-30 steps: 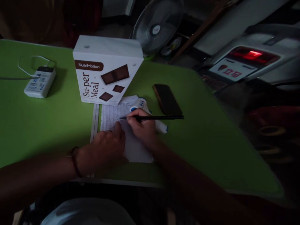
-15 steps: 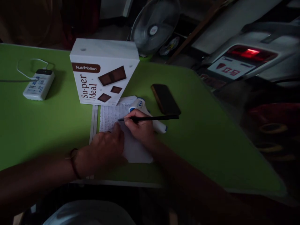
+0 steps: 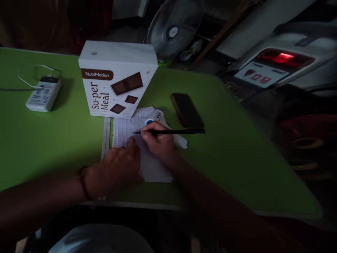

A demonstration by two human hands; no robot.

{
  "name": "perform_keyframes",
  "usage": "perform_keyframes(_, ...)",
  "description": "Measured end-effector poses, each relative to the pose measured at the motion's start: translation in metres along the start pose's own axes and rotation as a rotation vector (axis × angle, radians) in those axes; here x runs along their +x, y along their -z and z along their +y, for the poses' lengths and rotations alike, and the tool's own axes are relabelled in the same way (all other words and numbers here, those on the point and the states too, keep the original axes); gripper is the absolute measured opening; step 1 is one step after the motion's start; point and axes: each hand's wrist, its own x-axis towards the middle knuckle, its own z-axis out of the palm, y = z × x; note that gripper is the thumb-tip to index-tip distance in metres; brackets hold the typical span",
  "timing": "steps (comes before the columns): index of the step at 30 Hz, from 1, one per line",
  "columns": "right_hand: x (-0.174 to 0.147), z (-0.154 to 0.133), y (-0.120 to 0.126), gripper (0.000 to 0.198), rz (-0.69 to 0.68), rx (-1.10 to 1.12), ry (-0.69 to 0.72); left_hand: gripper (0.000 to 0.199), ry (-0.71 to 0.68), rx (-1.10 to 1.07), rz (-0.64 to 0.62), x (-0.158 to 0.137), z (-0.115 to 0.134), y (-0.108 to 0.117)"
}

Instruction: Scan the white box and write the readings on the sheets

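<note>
A sheet of paper [image 3: 154, 170] with rows of small handwriting on its upper part lies on the green table. My right hand [image 3: 162, 144] grips a long black pen [image 3: 184, 131], its tip touching the paper at the written rows. My left hand [image 3: 116, 167] rests on the sheet's left side, index finger stretched towards the pen tip and other fingers loosely bent, with nothing held. Partly behind my right hand lies a white and blue handheld device [image 3: 158, 115], like an infrared thermometer. More paper [image 3: 144, 111] shows beside the box.
A white NutriMotion box [image 3: 98, 95] stands at the top of the paper. To the right lies a dark phone [image 3: 186, 110]. A white power adapter [image 3: 43, 95] with cables sits at the left. Beyond the table [image 3: 237, 158] are a fan [image 3: 173, 31] and a machine with a red display [image 3: 285, 56].
The pen tip has moved very slightly to the right on the paper, and the pen's tilt has altered a little. My left hand stays nearly in place.
</note>
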Motion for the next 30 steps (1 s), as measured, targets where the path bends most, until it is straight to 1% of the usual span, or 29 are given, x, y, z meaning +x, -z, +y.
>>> perform_keyframes(3, 0.000, 0.001, 0.000, 0.006, -0.004, 0.001, 0.016, 0.082, 0.000, 0.000, 0.036, -0.001, 0.000, -0.002)
perform_keyframes(5, 0.000, 0.002, 0.000, 0.006, -0.004, -0.004, 0.026, 0.086, -0.001, 0.004, 0.012, 0.000, 0.000, -0.004)
perform_keyframes(8, 0.000, 0.003, 0.001, 0.005, -0.024, -0.037, 0.020, 0.086, 0.002, -0.003, -0.050, 0.001, -0.001, -0.006)
perform_keyframes(12, 0.000, 0.004, 0.002, 0.005, -0.052, -0.074, 0.016, 0.085, 0.024, 0.006, -0.018, 0.001, 0.000, -0.008)
perform_keyframes(15, -0.001, 0.004, 0.001, 0.005, -0.031, -0.057, 0.025, 0.089, 0.029, 0.013, -0.003, 0.001, 0.000, -0.009)
perform_keyframes(20, -0.002, 0.004, 0.004, 0.003, 0.007, -0.037, 0.014, 0.086, 0.003, 0.001, -0.030, 0.001, -0.001, -0.009)
perform_keyframes(22, -0.001, 0.002, 0.008, 0.007, -0.012, -0.077, 0.054, 0.085, 0.011, -0.004, -0.026, 0.000, -0.002, -0.009)
perform_keyframes(27, 0.003, 0.001, 0.023, 0.014, -0.147, -0.174, 0.262, 0.078, 0.007, -0.036, -0.068, 0.002, -0.003, -0.003)
perform_keyframes(29, 0.001, 0.003, 0.028, 0.024, -0.205, -0.257, 0.309, 0.070, -0.034, -0.030, -0.067, 0.003, -0.003, 0.003)
perform_keyframes(30, 0.000, 0.004, 0.030, 0.031, -0.236, -0.312, 0.333, 0.062, -0.062, -0.030, -0.052, 0.004, -0.003, 0.006)
